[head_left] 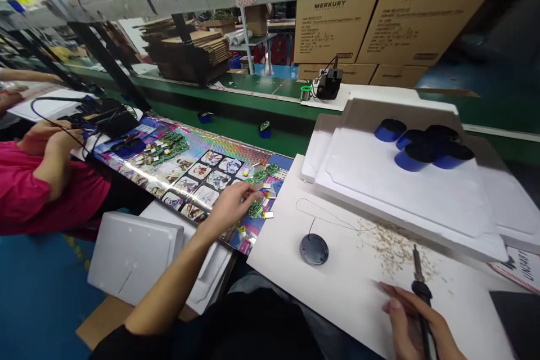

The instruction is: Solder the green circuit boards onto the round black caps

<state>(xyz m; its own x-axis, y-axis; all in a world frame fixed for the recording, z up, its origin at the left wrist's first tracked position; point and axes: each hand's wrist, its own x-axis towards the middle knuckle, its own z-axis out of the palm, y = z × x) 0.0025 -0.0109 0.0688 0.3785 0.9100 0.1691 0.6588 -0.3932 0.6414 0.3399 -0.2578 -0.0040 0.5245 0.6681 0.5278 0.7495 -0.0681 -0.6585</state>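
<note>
Left hand (230, 208) rests on the shiny holographic printed mat (228, 152), fingertips bunched on the small green circuit boards (256, 209) just to its right; an actual pinch cannot be confirmed. Right hand (411, 323), well apart, grips the slim black soldering iron (419, 275), which points away over bare white foam board (346, 292).

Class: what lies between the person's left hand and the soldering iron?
In the head view, a round dark disc with a thin wire, on the white board.
</note>
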